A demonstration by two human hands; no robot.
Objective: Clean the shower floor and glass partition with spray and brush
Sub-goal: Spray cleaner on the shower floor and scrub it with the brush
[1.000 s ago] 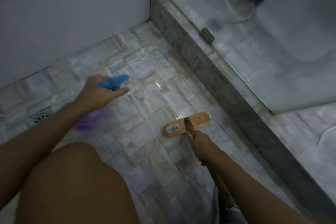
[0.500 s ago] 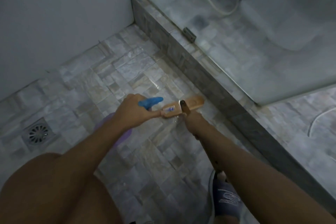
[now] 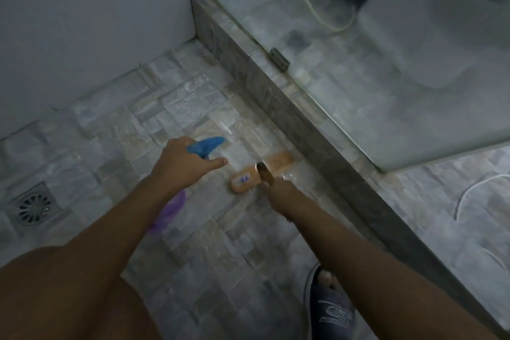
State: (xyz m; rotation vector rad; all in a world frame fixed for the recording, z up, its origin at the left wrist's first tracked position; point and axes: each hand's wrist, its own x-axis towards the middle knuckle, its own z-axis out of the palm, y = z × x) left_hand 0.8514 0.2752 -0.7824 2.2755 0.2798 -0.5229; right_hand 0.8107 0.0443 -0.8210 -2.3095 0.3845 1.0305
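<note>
Wooden brush head [image 3: 260,171], wet glossy stone-look floor tiles [image 3: 176,107] (metal drain [image 3: 34,207])

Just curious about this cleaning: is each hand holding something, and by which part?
The left hand grips the spray bottle at its neck, under the blue trigger head. The right hand grips the brush by its handle, close to the wooden head.

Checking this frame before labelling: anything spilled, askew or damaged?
Nothing stands out. Left hand holds the spray bottle, right hand the brush flat on wet tiles beside the curb; wetness fits the cleaning.
</note>
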